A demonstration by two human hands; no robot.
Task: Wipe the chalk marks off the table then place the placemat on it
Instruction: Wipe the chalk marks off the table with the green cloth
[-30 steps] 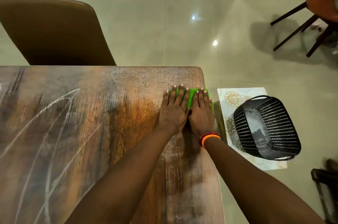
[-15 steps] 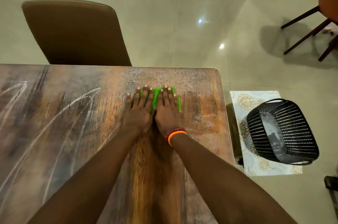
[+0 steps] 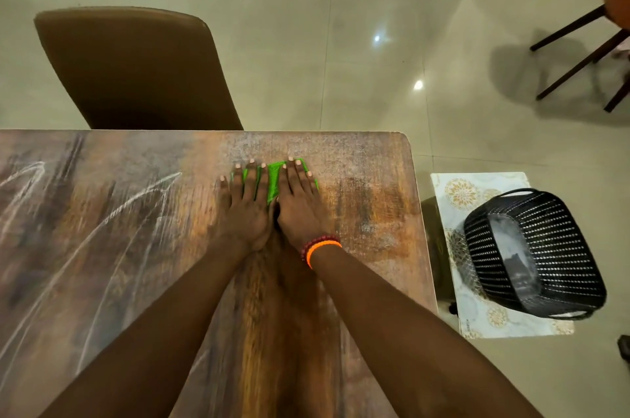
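A green cloth (image 3: 272,183) lies flat on the brown wooden table (image 3: 375,213), near its far right corner. My left hand (image 3: 246,209) and my right hand (image 3: 298,206) press down on it side by side with straight fingers, covering most of it. White chalk marks (image 3: 112,220) streak the left half of the tabletop. A pale patterned placemat (image 3: 453,192) lies on a low surface to the right of the table, partly under a black basket.
A black woven basket (image 3: 538,254) sits on the placemat at the right. A brown chair back (image 3: 136,70) stands behind the table's far edge. Dark chair legs (image 3: 579,52) show at the top right on the tiled floor.
Both hands slid the green cloth leftward along the table, away from the right edge toward the chalk marks.
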